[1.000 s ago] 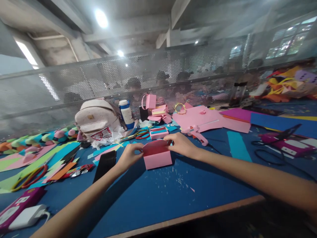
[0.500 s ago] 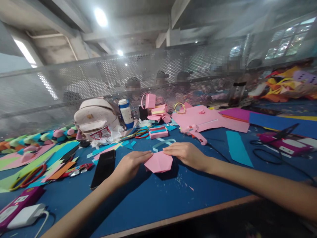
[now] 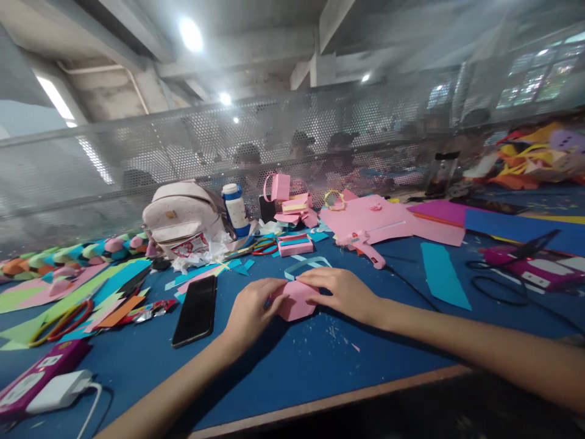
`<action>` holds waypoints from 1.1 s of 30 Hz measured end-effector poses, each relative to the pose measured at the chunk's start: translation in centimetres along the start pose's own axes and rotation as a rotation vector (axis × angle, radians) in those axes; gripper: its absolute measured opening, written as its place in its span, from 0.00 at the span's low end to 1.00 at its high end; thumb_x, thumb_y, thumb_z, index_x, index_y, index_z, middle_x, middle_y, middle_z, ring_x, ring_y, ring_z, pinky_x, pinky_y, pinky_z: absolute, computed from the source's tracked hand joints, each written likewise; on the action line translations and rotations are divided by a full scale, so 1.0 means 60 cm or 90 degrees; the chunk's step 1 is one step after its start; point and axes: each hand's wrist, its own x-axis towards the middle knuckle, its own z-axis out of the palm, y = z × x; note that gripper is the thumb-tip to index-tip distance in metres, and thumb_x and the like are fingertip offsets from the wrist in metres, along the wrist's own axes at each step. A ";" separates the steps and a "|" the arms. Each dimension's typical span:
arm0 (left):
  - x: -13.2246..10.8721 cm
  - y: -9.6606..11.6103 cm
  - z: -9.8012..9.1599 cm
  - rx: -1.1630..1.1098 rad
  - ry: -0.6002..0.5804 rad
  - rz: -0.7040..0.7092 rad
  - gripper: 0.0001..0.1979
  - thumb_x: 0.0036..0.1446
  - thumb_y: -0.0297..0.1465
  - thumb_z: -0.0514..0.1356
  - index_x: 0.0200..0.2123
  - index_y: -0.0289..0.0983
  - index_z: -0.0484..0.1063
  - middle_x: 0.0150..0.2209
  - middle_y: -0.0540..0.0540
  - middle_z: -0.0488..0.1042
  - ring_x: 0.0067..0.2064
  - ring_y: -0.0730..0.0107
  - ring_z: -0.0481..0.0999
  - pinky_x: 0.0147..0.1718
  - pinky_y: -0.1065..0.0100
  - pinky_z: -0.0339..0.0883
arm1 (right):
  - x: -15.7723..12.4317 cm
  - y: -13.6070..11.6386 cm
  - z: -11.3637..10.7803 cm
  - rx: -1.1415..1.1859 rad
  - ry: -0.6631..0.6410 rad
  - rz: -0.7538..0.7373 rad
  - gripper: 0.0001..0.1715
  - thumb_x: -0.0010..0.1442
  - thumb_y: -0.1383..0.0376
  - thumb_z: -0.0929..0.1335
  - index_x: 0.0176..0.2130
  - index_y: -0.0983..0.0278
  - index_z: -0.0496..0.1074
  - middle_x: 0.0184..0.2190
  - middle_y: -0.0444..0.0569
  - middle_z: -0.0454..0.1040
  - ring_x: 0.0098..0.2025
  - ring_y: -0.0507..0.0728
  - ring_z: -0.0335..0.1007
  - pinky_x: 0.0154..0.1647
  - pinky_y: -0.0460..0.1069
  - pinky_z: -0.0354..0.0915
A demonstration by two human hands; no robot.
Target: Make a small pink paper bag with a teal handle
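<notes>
One pink card (image 3: 297,304) is inward from the near edge of the table (image 3: 292,372), left hand (image 3: 251,306) and right hand (image 3: 346,294) pinching opposite sides, fingers nearly closed, presumably to brace it evenly

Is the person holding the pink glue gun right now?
No, the left hand and the right hand hold a folded pink paper, while the pink glue gun lies farther back, untouched.

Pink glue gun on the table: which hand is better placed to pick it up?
Probably the right hand: it is nearer the glue gun, while the left hand is across the folded pink paper. Both hands hold that paper, so the right would have to let go.
</notes>
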 end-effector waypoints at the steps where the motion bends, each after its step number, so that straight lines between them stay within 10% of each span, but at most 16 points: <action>1: 0.002 0.000 0.005 -0.024 0.008 -0.006 0.15 0.63 0.37 0.55 0.50 0.41 0.74 0.48 0.44 0.78 0.47 0.60 0.77 0.46 0.62 0.68 | 0.001 0.001 0.001 0.003 0.000 0.000 0.22 0.63 0.58 0.69 0.56 0.58 0.72 0.55 0.49 0.74 0.56 0.61 0.70 0.56 0.57 0.65; 13: 0.004 -0.013 0.035 -0.326 0.048 -0.226 0.19 0.51 0.34 0.64 0.46 0.34 0.77 0.44 0.41 0.80 0.40 0.59 0.79 0.40 0.62 0.72 | 0.004 0.014 0.013 0.228 0.064 0.119 0.24 0.52 0.66 0.75 0.50 0.61 0.76 0.50 0.50 0.77 0.52 0.62 0.73 0.57 0.57 0.64; 23: -0.008 0.005 0.076 -0.392 0.076 -0.186 0.44 0.61 0.42 0.57 0.69 0.47 0.28 0.71 0.40 0.42 0.71 0.59 0.44 0.66 0.54 0.43 | -0.015 -0.002 0.057 0.304 0.000 0.115 0.45 0.64 0.54 0.64 0.70 0.58 0.38 0.72 0.51 0.34 0.72 0.58 0.28 0.70 0.60 0.36; 33: -0.001 0.004 0.037 -0.306 0.020 0.010 0.24 0.54 0.33 0.65 0.55 0.44 0.69 0.58 0.42 0.65 0.62 0.56 0.63 0.62 0.54 0.55 | -0.013 0.021 0.023 0.176 -0.033 0.027 0.51 0.51 0.57 0.75 0.67 0.55 0.53 0.69 0.53 0.48 0.70 0.64 0.43 0.68 0.62 0.47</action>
